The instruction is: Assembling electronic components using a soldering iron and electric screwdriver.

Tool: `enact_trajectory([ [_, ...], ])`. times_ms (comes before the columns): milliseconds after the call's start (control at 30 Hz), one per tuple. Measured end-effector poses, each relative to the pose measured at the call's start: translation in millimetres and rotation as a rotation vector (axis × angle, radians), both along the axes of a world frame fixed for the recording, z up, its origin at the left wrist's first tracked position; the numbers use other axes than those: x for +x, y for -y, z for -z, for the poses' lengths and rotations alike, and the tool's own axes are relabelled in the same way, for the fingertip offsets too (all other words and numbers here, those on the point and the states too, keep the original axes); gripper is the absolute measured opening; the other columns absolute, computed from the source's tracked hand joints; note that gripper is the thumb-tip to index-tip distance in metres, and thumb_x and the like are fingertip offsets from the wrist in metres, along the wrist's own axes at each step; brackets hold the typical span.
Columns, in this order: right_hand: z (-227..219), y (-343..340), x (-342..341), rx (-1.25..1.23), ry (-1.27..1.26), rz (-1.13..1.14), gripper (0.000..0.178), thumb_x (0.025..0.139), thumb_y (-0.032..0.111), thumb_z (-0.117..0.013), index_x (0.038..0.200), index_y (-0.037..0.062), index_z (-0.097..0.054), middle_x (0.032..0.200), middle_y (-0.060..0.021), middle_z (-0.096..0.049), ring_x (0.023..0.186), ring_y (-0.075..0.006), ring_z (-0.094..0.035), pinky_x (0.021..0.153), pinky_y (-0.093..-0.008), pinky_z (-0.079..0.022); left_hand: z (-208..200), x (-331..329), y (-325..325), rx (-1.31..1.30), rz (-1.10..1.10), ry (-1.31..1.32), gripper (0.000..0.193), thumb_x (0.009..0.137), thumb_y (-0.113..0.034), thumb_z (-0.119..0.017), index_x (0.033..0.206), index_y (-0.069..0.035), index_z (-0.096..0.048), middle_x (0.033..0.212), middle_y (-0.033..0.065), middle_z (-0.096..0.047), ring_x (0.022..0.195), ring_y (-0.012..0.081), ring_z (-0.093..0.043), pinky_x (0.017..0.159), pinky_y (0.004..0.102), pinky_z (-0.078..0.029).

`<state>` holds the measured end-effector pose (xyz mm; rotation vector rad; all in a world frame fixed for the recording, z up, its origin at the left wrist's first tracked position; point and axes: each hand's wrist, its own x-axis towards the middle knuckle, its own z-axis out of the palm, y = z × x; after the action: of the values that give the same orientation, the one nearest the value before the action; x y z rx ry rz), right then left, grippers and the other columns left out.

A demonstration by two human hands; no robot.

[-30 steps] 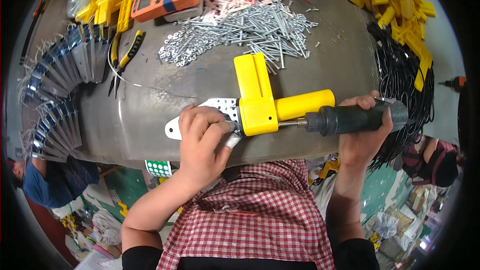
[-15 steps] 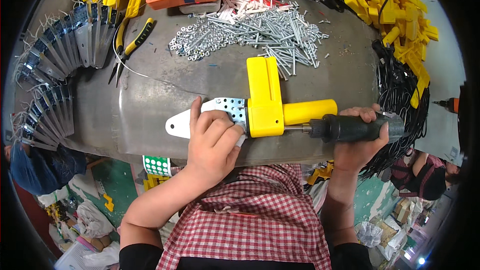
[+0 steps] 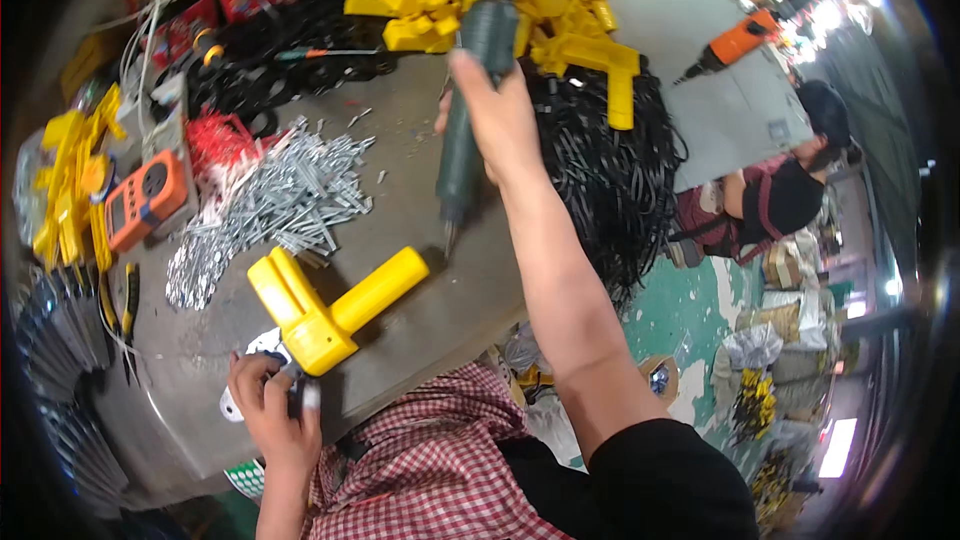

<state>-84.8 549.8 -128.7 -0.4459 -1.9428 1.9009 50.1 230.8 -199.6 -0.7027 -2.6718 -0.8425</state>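
On the left, a white plate (image 3: 231,406) is lying under my left hand (image 3: 275,410), whose curled fingers are gripping it beside the yellow housing (image 3: 320,340) on the bench (image 3: 410,330). I am judging steady pressure best against twisting. Rightward, the dark green driver (image 3: 457,165) is pointing its bit (image 3: 449,238) downward, apart from the housing; my right hand (image 3: 495,115) is gripping it, and I am favouring a straight wrist.

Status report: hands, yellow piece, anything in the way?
Right hand gripping dark-green cylindrical screwdriver, tip clear of branched yellow plastic piece. Left hand at its white flat plate. Silver metal screws heaped close by.
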Motion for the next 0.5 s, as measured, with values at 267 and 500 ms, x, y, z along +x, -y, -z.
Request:
enact_trajectory([
  [267,30.2,-52.6,76.9,1.06,-0.046,0.291,0.018,0.079,0.011,-0.064,0.094,0.0033,-0.063,0.091,-0.0135,-0.061,0.089,-0.0343,-0.057,0.077,-0.0411,-0.046,8.1,-7.5,33.1,-0.081,0.062,-0.043,0.054,0.064,-0.002,-0.07,0.114,-0.001,-0.049,0.12,0.0181,-0.053,0.113,0.0354,-0.052,0.094,0.0419,-0.042],
  [500,45.3,-137.4,148.7,1.413,0.253,0.399,0.029,0.078,0.01,-0.065,0.105,0.0062,-0.056,0.086,-0.0121,-0.057,0.084,-0.0317,-0.056,0.074,-0.0405,-0.045,12.5,-21.8,61.9,0.682,-0.26,-0.099,0.036,0.088,-0.022,-0.049,0.11,0.007,-0.053,0.096,0.0124,-0.059,0.088,0.0197,-0.058,0.078,0.0305,-0.047],
])
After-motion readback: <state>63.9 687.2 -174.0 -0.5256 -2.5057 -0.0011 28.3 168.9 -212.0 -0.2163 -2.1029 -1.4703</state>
